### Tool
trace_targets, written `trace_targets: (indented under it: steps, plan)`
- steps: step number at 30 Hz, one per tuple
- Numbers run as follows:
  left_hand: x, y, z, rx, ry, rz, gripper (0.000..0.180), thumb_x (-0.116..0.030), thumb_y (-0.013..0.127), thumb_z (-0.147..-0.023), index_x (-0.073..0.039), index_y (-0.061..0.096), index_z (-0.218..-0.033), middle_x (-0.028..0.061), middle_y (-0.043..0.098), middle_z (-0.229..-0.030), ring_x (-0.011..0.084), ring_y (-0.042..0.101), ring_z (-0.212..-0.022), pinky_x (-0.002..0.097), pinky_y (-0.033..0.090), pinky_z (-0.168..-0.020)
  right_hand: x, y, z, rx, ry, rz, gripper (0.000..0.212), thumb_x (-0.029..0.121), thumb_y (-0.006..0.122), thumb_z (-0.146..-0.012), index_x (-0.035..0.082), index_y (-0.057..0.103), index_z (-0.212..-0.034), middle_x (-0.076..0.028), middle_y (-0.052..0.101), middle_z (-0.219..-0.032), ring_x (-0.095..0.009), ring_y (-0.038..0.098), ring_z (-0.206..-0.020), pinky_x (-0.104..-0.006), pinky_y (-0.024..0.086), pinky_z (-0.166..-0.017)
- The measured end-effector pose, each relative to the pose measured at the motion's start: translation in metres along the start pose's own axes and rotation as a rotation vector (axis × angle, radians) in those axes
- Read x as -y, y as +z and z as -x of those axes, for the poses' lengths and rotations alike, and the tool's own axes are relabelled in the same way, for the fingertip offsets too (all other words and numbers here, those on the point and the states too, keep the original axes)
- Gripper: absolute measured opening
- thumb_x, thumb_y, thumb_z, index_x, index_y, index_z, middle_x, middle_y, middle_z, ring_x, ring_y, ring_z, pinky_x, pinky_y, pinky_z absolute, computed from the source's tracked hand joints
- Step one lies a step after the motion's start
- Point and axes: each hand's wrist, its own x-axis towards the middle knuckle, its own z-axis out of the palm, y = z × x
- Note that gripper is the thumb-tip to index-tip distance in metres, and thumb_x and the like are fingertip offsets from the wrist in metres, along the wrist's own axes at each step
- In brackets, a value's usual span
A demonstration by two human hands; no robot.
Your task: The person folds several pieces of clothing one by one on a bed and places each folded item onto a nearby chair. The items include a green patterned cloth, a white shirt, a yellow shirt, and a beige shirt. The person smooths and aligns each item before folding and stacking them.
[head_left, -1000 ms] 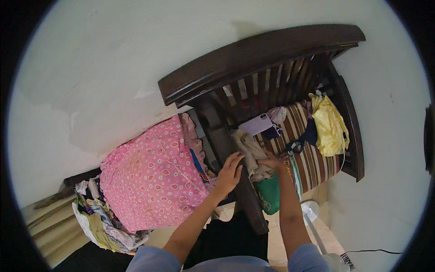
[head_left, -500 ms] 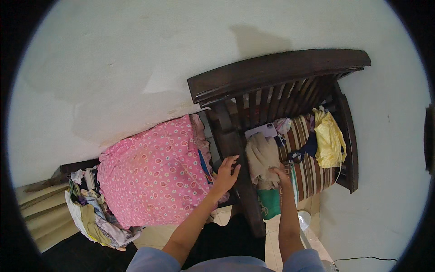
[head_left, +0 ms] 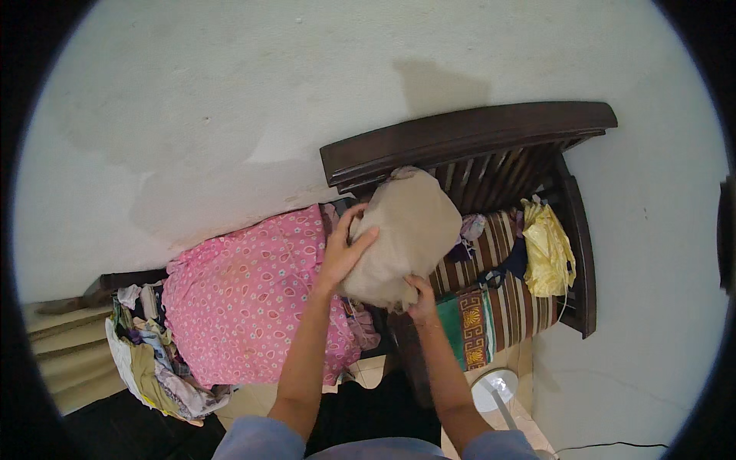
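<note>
A beige cloth [head_left: 406, 230] is lifted in front of a dark wooden chair [head_left: 460, 142]. My left hand [head_left: 343, 249] grips its left side with fingers spread over the fabric. My right hand [head_left: 420, 297] holds its lower edge from beneath. The cloth hides part of the chair's slatted back and the striped seat cushion [head_left: 498, 299]. A pink patterned cloth [head_left: 253, 299] lies draped to the left, just under my left forearm.
A yellow garment [head_left: 548, 249] and small dark items lie on the striped cushion, with a green cloth [head_left: 454, 326] at its front. A heap of mixed clothes [head_left: 153, 360] sits at the lower left. A white fan base [head_left: 494, 391] stands on the floor by the wall.
Both hands have lifted the beige cloth off the chair seat, up in front of the chair back. The view has shifted so the chair sits lower and further right.
</note>
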Motion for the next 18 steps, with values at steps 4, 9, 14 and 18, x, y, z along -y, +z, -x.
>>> trace_targets:
  steps: [4,9,14,18]
  plan:
    - [0.060,-0.005,-0.034,-0.071,-0.079,-0.395,0.057,-0.033,0.058,-0.077,-0.011,0.038,-0.125,0.0234,0.044,-0.118,0.0350,0.044,-0.110,0.0355,0.037,-0.090,-0.052,0.022,-0.055,-0.133,-0.288,-0.039,0.054,0.003,0.059,-0.071,0.005,0.036,-0.119,-0.009,0.046,-0.112,-0.022,0.046,-0.104,-0.0352,0.039,-0.087]
    - [0.098,0.006,-0.032,-0.180,0.103,-0.382,0.047,-0.027,0.052,-0.082,-0.016,0.037,-0.125,0.0253,0.041,-0.118,0.0363,0.045,-0.106,0.0406,0.037,-0.088,-0.065,0.053,-0.054,-0.214,-0.410,0.046,0.079,0.000,0.068,-0.065,0.006,0.021,-0.128,-0.010,0.031,-0.127,-0.020,0.032,-0.115,-0.0325,0.027,-0.096]
    - [0.093,0.025,-0.022,-0.439,0.231,-0.501,0.045,-0.025,0.048,-0.083,-0.014,0.037,-0.125,0.0227,0.030,-0.129,0.0371,0.035,-0.115,0.0411,0.031,-0.094,-0.063,0.035,-0.060,-0.427,-0.580,0.537,0.077,0.001,0.070,-0.062,0.003,0.026,-0.126,-0.013,0.035,-0.120,-0.021,0.036,-0.107,-0.0330,0.032,-0.090]
    - [0.093,0.032,0.003,-0.265,0.280,-0.835,0.047,-0.026,0.042,-0.086,-0.011,0.031,-0.129,0.0205,0.019,-0.136,0.0397,0.024,-0.122,0.0452,0.023,-0.098,-0.064,0.036,-0.033,-0.696,-0.610,0.776,0.066,0.002,0.069,-0.063,0.001,0.036,-0.120,-0.012,0.042,-0.106,-0.021,0.044,-0.093,-0.0335,0.039,-0.081]
